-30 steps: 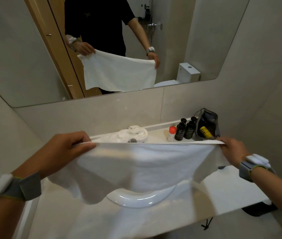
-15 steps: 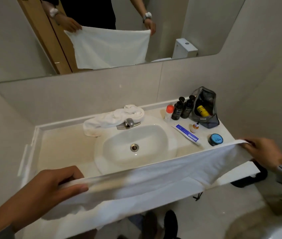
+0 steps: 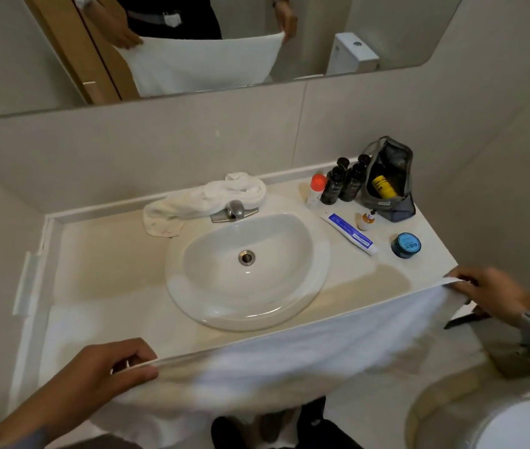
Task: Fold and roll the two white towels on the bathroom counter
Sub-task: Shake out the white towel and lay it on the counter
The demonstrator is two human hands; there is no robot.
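A white towel (image 3: 305, 358) hangs stretched out in front of the counter's near edge. My left hand (image 3: 95, 380) pinches its left top corner and my right hand (image 3: 490, 293) pinches its right top corner. The towel's lower part drops out of sight below the counter. A second white towel (image 3: 199, 202) lies crumpled at the back of the bathroom counter (image 3: 95, 254), behind the faucet (image 3: 234, 210).
An oval sink (image 3: 305, 286) fills the counter's middle. On the right stand two dark bottles (image 3: 343, 184), a red-capped bottle (image 3: 316, 189), a grey toiletry bag (image 3: 390, 179), a toothpaste tube (image 3: 349, 233) and a blue tin (image 3: 405, 245). A mirror (image 3: 386, 27) hangs above.
Both hands have lowered the stretched towel from chest height over the sink to the counter's front edge. The view has tilted down, so the sink and counter now show.
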